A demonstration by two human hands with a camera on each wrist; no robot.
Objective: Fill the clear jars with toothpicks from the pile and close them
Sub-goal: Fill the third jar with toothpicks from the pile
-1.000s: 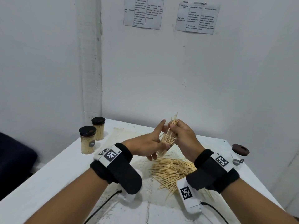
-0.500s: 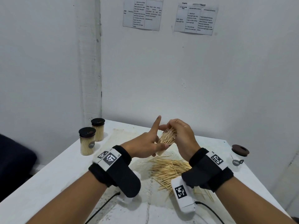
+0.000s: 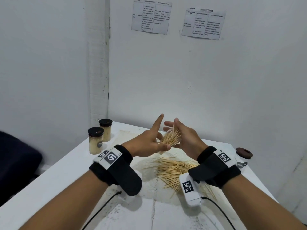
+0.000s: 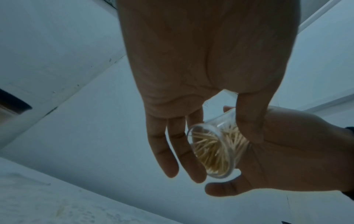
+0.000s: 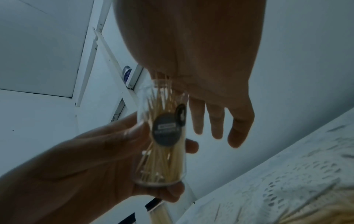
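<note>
My left hand (image 3: 157, 141) grips a clear jar (image 5: 162, 144) with a dark round label, tilted above the table; thumb and lower fingers curl round it and the index finger points up. Toothpicks (image 3: 172, 137) fill the jar and stick out of its open mouth. My right hand (image 3: 181, 132) holds its fingers straight, palm against the protruding tips. The left wrist view shows the jar's round base (image 4: 212, 153) with toothpicks inside. A loose pile of toothpicks (image 3: 172, 171) lies on the table below the hands.
Two filled jars with black lids (image 3: 96, 141) (image 3: 105, 130) stand at the table's back left. A brown lid (image 3: 244, 152) sits on another jar at the right edge. The white table (image 3: 66, 180) meets walls behind; a dark object (image 3: 16, 163) lies left.
My right hand, which pinched and then cupped the bundle standing out of the jar, has straightened its fingers. The toothpicks sit lower in the jar. The left index finger has lifted.
</note>
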